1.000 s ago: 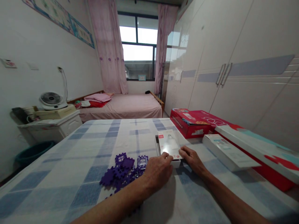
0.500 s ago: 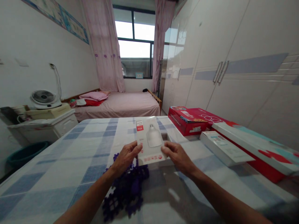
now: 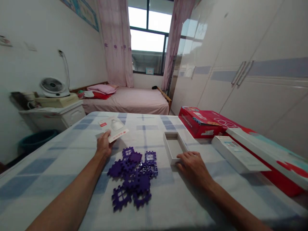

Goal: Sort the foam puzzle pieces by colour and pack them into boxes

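Observation:
My left hand (image 3: 104,146) grips a white box lid (image 3: 114,127) with a red label, holding it just above the checked tablecloth (image 3: 72,150) at the left. The open white box base (image 3: 175,146) lies to the right of centre, showing nothing inside. My right hand (image 3: 193,163) rests against its near end, fingers curled on the rim. Between my arms lies a heap of purple interlocking puzzle tiles (image 3: 134,175).
A red carton (image 3: 201,123), a flat white box (image 3: 238,154) and a long white and red box (image 3: 267,152) line the table's right side by the wardrobe doors. Beyond the table stand a pink bed (image 3: 130,101), a white cabinet with a fan (image 3: 53,88) and a teal bin (image 3: 36,139).
The lid came off the box base, rose in both hands, then travelled left in my left hand alone. My right hand dropped back to the base.

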